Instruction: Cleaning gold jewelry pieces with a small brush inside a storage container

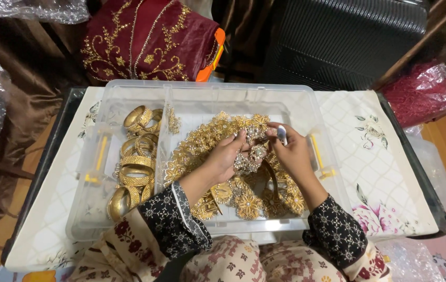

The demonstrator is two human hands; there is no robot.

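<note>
Holding a silver jewelled piece (250, 156) over the clear plastic bin (296, 102), your left hand (225, 156) and right hand (292, 151) pinch it between them, gold ornaments (202, 138) heaped beneath, bangles (136, 167) stacked leftward.

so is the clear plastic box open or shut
Open: the clear plastic box has no lid on, and both hands reach inside among the gold ornaments.

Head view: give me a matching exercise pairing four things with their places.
Things:
1 gold metal bangles
2 silver jewelled ornament
3 maroon gold-embroidered cloth
4 red mesh in clear plastic

Places:
A far right, off the table
B left compartment of the clear plastic box
C behind the box
D between left hand and right hand

Pairs: 1-B, 2-D, 3-C, 4-A
</note>
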